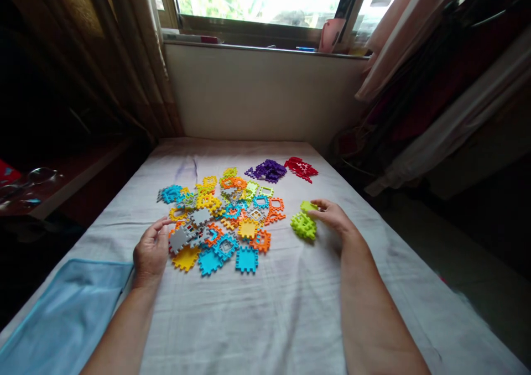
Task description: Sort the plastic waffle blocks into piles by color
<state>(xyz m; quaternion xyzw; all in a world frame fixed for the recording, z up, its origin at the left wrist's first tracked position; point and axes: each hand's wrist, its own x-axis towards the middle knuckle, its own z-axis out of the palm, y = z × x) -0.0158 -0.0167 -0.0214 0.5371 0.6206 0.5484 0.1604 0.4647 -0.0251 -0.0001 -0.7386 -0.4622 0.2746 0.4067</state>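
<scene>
My right hand [334, 217] pinches a lime green interlocking tile [307, 206] between thumb and fingers. Just below it lies a small heap of lime green tiles [303, 227]. At the left edge of a mixed pile, my left hand [151, 248] rests with its fingers loosely bent and apart, beside a grey tile [179, 239]; no piece shows in its grasp. Square toothed tiles make up the pile, some solid and some framed, including a blue tile [246, 259], a yellow tile [248, 229] and an orange frame tile [261, 241].
Farther back on the white sheet [257, 319] sit a purple heap [267, 170] and a red heap [301, 168] of tiles. A light blue cloth item [70, 308] lies at the front left. Beyond the bed's end are a low wall [261, 93] and a window.
</scene>
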